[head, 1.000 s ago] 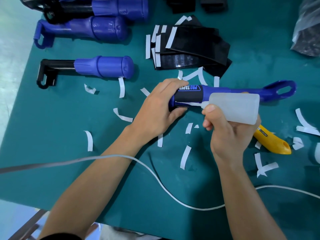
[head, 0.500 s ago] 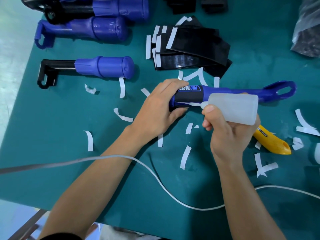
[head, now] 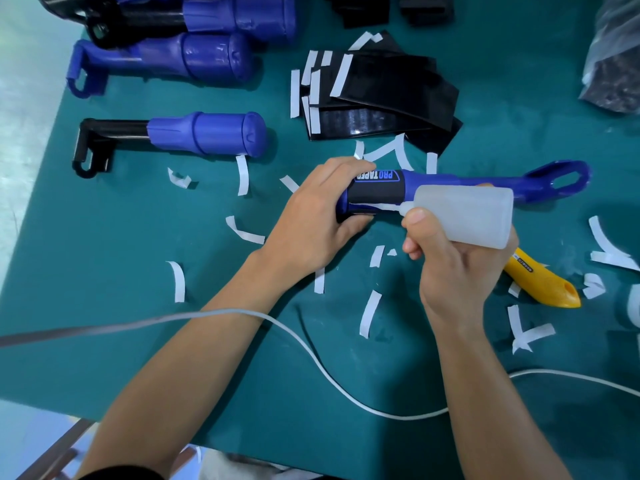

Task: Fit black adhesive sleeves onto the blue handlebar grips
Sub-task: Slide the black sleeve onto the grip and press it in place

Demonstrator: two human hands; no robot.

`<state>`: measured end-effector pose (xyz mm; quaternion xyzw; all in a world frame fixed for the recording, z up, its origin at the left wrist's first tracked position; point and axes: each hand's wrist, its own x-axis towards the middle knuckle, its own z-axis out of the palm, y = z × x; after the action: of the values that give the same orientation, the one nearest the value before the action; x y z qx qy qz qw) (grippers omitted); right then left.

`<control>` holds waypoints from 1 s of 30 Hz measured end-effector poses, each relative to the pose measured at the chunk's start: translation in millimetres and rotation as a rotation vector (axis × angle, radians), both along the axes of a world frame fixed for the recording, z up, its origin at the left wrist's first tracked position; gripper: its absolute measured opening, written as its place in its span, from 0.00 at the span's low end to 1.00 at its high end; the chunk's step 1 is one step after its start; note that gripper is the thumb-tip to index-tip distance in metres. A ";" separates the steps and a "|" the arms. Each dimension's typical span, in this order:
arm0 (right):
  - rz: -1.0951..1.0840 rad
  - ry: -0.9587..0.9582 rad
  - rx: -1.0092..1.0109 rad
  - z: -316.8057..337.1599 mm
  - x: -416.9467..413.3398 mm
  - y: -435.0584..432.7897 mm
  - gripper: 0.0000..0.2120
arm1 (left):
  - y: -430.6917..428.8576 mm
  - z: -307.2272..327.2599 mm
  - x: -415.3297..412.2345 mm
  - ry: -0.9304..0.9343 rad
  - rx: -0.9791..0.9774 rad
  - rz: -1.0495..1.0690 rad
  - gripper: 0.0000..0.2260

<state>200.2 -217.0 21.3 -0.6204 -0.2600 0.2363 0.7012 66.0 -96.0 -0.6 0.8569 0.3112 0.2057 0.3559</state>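
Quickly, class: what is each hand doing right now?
Left hand: grips the blue grip.
Right hand: holds the translucent bottle.

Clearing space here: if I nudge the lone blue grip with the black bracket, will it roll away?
Probably not far: the blue grip is round, but its bent black bracket lies flat on the green mat and should stop a roll. It looks rigid, so it would likely slide as one piece.

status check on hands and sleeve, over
Left hand grips end of blue grip. Right hand holds squeeze bottle, nozzle at black sleeve seam. Sleeve wrapped on. Paper strips nearby, none blocking.
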 end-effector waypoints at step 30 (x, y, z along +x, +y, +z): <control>-0.032 -0.031 -0.014 -2.4 4.0 -4.5 0.12 | 0.0 4.7 -0.4 0.017 -0.018 -0.004 0.25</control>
<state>204.3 -221.6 18.9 -0.6331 -0.2592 0.2173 0.6963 65.6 -96.0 4.2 0.8558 0.3144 0.1950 0.3615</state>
